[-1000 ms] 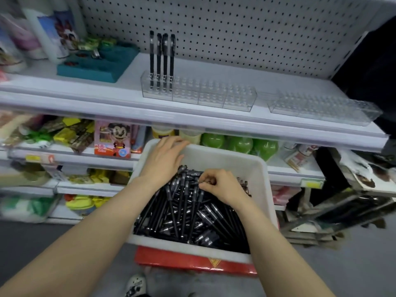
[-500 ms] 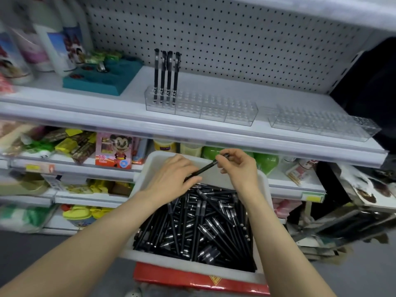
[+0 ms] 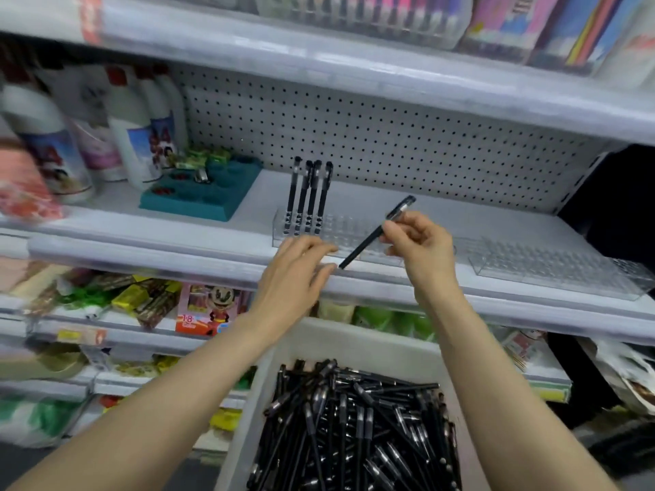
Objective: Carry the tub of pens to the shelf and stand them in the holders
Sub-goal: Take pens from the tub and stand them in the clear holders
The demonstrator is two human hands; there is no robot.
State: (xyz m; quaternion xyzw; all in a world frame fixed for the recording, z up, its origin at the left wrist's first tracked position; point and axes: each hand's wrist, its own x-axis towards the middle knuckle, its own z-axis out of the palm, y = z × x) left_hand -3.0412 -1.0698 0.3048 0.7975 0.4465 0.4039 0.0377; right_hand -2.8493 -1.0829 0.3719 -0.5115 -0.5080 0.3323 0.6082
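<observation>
fingertips of the right hand [image 3: 418, 249] pinch a black pen [image 3: 365, 242] near its capped upper end, the grip narrow and closed on the barrel, so the pen slants down-left over the clear holder [image 3: 347, 230] on the shelf [image 3: 141, 239]. the left hand [image 3: 294, 274] holds nothing, its grip loose, fingers relaxed just beside the pen's lower tip; whether they touch it i cannot tell. four pens [image 3: 310, 196] stand upright at the holder's left end, and the white tub [image 3: 354, 343] below the shelf edge is heaped with loose black pens [image 3: 354, 430].
</observation>
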